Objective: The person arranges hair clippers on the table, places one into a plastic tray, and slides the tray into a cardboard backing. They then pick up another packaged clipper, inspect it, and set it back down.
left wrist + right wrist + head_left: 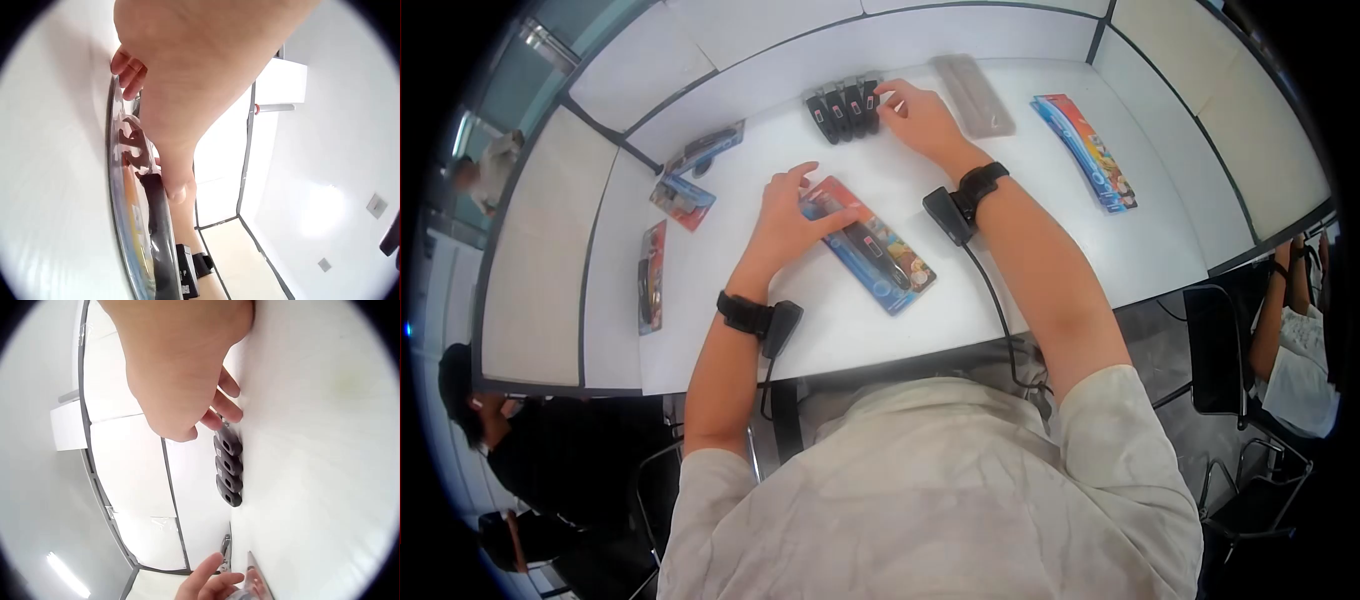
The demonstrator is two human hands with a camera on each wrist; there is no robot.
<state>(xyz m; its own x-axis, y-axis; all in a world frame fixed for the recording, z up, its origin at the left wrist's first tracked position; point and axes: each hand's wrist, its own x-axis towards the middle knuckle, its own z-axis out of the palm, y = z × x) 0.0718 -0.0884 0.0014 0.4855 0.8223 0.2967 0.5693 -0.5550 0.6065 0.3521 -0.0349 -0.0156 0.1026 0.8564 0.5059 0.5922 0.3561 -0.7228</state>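
Note:
A red and blue blister pack with a black-handled tool inside lies slanted near the table's middle. The left hand rests at its upper left part, thumb over the clear cover, fingers beyond the edge; in the left wrist view the thumb lies against the plastic of the pack. Several black-handled tools stand side by side in a row at the back. The right hand touches or nearly touches the rightmost one, fingers bent; the right wrist view shows its fingertips beside the end of the row.
Right of the row lies a clear plastic tray. Another blister pack is at the right. More packs lie at the left, one upright lengthwise and others near the corner. Low partition walls border the table.

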